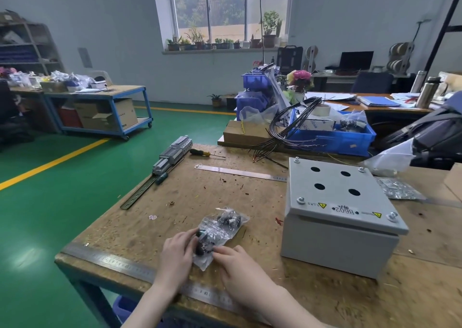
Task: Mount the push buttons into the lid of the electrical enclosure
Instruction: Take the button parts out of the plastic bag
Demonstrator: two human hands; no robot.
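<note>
Clearly the push buttons point(220, 230) are small, light, hard plastic parts, sealed in a thin, crinkly clear bag point(237, 219) that looks slippery; I'd judge it best pinched at its near end and torn open. The bag lies on the workbench point(190, 190), left of the grey enclosure, whose lid point(335, 190) shows four empty round holes. The left hand point(175, 257) curls its fingers around the bag's near end, and the right hand point(240, 265) pinches that same end with fingertips closed on the plastic.
</note>
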